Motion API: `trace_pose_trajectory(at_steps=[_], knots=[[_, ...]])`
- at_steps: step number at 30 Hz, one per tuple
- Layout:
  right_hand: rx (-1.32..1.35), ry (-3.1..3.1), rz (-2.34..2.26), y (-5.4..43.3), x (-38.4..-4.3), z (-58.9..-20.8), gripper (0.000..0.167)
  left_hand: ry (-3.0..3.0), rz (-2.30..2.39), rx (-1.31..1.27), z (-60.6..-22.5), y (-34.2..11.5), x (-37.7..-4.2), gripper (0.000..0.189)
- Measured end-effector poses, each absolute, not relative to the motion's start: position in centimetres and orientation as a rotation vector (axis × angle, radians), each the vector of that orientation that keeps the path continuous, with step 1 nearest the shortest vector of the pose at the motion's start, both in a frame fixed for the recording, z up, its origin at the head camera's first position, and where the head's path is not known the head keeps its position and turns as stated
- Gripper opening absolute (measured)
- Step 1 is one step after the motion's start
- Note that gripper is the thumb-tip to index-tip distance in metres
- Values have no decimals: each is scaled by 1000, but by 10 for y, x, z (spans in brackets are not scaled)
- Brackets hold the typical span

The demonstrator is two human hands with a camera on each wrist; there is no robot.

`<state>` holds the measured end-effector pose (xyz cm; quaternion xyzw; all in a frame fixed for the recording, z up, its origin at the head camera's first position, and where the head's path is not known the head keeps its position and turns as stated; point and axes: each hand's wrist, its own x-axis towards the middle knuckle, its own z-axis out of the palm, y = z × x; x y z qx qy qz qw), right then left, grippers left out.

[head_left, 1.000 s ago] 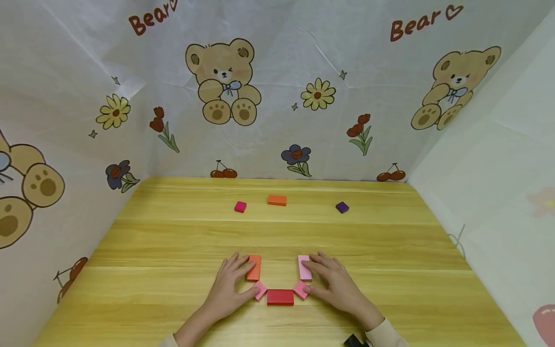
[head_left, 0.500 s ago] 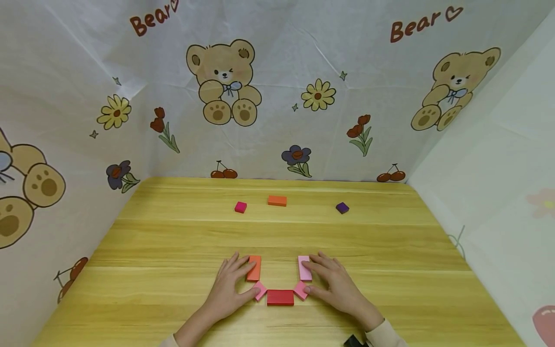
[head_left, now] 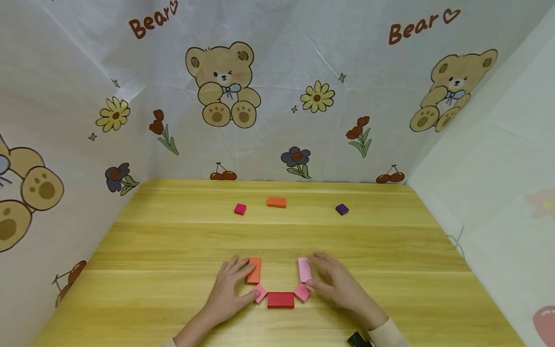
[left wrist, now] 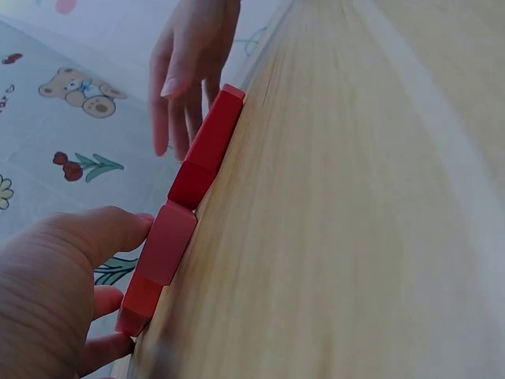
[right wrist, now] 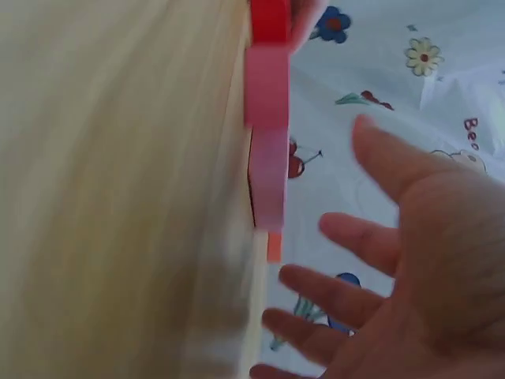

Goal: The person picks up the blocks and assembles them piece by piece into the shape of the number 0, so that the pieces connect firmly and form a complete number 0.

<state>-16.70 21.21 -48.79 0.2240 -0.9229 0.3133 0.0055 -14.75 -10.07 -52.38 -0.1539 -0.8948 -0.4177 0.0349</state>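
Note:
Five-sided row of blocks, open at the far side, lies on the wooden table (head_left: pixel 173 289). A red block (head_left: pixel 280 300) forms its near side, with small pink blocks (head_left: pixel 302 293) at both corners. My left hand (head_left: pixel 227 291) touches the left corner's pink block (left wrist: pixel 168 241) with its thumb, while its index finger rests on the orange-red block (head_left: pixel 256 276). At the right, my right hand (head_left: pixel 340 284) hovers beside the light pink block (head_left: pixel 304 271), fingers spread and nothing held. The right wrist view shows a gap between those fingers and the light pink block (right wrist: pixel 269 178).
Toward the back of the table lie a magenta block (head_left: pixel 240 209), an orange block (head_left: pixel 276 202) and a dark purple block (head_left: pixel 342 209). Bear-printed cloth (head_left: pixel 269 140) stands behind the table and along its sides. A black object (head_left: pixel 359 340) is by the right wrist.
My right hand has come off the light pink and pink blocks, its thumb lifting upward and away. The left hand stays on its blocks. The head view has shifted slightly.

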Motion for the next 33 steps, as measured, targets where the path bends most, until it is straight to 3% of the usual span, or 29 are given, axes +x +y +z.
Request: trace_pose_trajectory(at_steps=[6,13,19,33], knots=[[628,-2801,975,223,-195,-466,56,-2743,-1278,-483,-523,-101,-147,63],[454,-2646,978,254,-261,-449,49,-2745,-1281,-494,-524,-100,-148,63],[212,-2791,1023,284,-308,-454,54,-2748,-1291,-490,-525,-100,-147,63],[199,-3025,1068,303,-339,-474,60,-2738,-1299,-494,-525,-100,-147,63]])
